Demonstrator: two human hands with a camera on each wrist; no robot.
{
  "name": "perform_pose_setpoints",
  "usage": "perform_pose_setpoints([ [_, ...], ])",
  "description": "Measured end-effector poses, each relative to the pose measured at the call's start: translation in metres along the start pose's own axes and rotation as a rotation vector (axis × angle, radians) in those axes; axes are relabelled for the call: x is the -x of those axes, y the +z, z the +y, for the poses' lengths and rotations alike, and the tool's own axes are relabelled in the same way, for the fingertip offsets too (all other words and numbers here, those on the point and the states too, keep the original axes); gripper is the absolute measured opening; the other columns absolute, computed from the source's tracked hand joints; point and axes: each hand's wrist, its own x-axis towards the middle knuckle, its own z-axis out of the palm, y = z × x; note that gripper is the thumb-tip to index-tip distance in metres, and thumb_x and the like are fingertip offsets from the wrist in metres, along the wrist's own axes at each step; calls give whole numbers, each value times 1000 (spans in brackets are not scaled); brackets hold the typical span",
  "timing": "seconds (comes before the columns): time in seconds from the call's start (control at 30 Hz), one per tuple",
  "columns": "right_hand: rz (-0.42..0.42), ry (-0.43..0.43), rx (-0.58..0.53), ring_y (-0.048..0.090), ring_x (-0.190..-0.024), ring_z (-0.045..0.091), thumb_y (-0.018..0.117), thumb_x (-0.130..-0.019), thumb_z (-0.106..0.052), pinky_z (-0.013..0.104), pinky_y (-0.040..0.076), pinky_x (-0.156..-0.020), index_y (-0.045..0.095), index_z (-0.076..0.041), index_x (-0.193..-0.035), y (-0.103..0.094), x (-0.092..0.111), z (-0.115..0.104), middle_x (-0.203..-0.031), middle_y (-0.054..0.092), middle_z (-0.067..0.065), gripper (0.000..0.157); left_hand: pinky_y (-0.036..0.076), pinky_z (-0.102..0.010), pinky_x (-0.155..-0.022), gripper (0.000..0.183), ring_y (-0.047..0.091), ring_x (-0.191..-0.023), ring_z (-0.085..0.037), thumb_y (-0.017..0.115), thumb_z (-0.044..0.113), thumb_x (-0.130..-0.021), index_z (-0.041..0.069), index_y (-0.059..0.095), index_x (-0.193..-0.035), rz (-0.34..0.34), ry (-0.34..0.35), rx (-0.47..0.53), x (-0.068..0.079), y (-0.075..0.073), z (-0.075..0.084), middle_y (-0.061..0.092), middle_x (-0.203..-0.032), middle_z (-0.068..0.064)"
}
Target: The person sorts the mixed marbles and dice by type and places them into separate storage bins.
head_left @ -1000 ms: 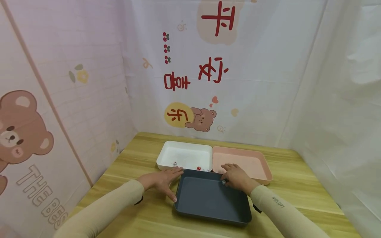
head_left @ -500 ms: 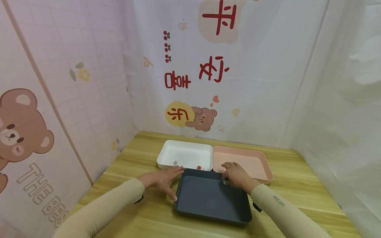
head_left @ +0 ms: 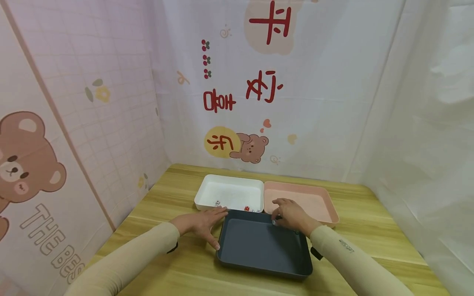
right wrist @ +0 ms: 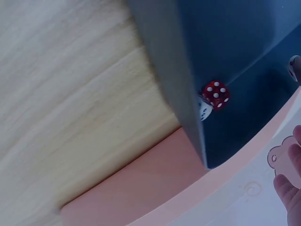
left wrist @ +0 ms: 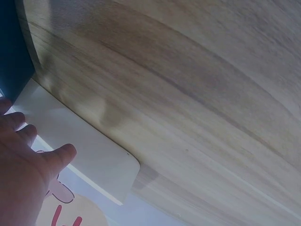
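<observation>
My right hand (head_left: 292, 216) is over the far edge of a dark blue-grey tray (head_left: 263, 248). Its thumb and finger pinch a white die (right wrist: 293, 68), partly covered by the fingertip. In the tray's corner, seen in the right wrist view, a red die (right wrist: 216, 94) with white dots sits against another white die (right wrist: 205, 110). My left hand (head_left: 203, 225) spreads its fingers at the tray's left side, thumb near the tray wall and fingertips at the front rim of a white tray (head_left: 229, 191).
The white tray holds a red die (head_left: 247, 209), a whitish die (head_left: 217, 203) and other small pieces along its front wall. A pink tray (head_left: 301, 199) stands to its right. Wooden tabletop (head_left: 155, 275) surrounds them; printed cloth (head_left: 314, 94) hangs behind and at the sides.
My right hand has shifted slightly left and away from the tray's right corner, with the white die in its fingers. The left hand has stayed where it was.
</observation>
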Motion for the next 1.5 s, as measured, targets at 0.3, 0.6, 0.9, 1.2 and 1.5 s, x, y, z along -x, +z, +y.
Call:
perform_pose_setpoints([
  [0.3, 35, 11, -39, 50, -126, 44, 80, -84, -18, 59, 42, -99, 80, -17, -94, -3, -8, -2, -136, 55, 25, 11, 18, -49, -118, 117, 9, -151, -22, 78, 64, -74, 11, 19, -160, -5, 1, -12, -1, 0, 1, 10, -166, -3],
  [0.6, 70, 94, -144, 50, -128, 41, 79, -85, -20, 56, 41, -103, 80, -16, -94, -4, -21, -11, -137, 55, 24, 11, 18, -49, -118, 118, 8, -151, -22, 78, 65, -73, 12, 18, -160, -2, 1, -20, -1, 1, -1, 10, -166, -4],
  [0.9, 141, 164, -214, 50, -128, 41, 79, -85, -18, 55, 42, -102, 80, -14, -94, -4, -34, -17, -136, 55, 24, 10, 18, -48, -118, 118, 8, -151, -22, 77, 67, -73, 12, 19, -160, 1, 4, -14, -2, 1, -3, 11, -166, -7],
  [1.2, 182, 239, -258, 50, -128, 40, 78, -85, -17, 55, 44, -100, 80, -15, -92, -3, -48, -23, -132, 59, 24, 8, 18, -47, -118, 118, 8, -151, -20, 77, 67, -72, 14, 19, -160, -5, -13, -24, -2, 1, -2, 10, -166, -2],
  [1.5, 177, 310, -271, 49, -130, 37, 78, -85, -18, 55, 43, -100, 80, -15, -93, 3, -60, -29, -132, 59, 20, 9, 18, -47, -119, 118, 8, -152, -20, 77, 67, -73, 12, 19, -160, 0, -3, -23, -1, 2, -2, 10, -166, -3],
])
